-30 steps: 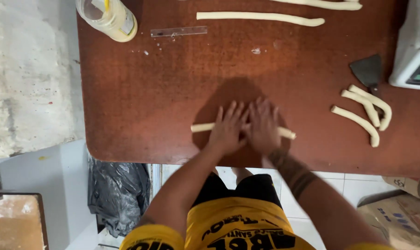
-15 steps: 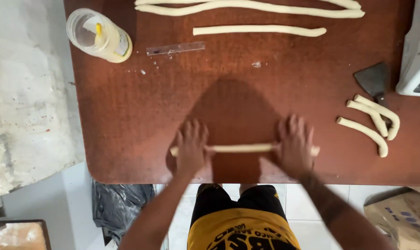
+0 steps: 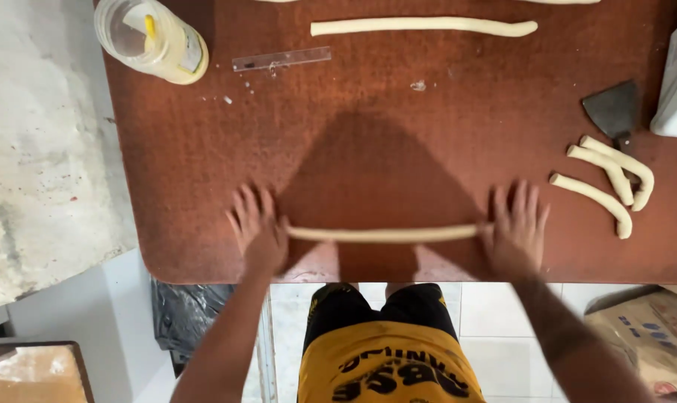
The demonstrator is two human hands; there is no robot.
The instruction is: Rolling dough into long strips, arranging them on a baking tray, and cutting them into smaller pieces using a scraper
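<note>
Both hands have slid wider apart along the dough rope (image 3: pixel 383 234).
It lies left-to-right on the worktop (image 3: pixel 398 127), left hand (image 3: pixel 258 230) and right hand (image 3: pixel 516 226) flat and open, one on each end.

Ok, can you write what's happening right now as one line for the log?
left hand: flat on dough rope end | right hand: flat on other end | rope: long, thin, on brown table | nearby: short dough pieces, scraper

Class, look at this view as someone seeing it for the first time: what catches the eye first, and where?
A long thin dough rope lies near the front edge of the brown table, with the left hand and right hand flat on its ends. A finished rope lies at the back, three short pieces at right.
</note>
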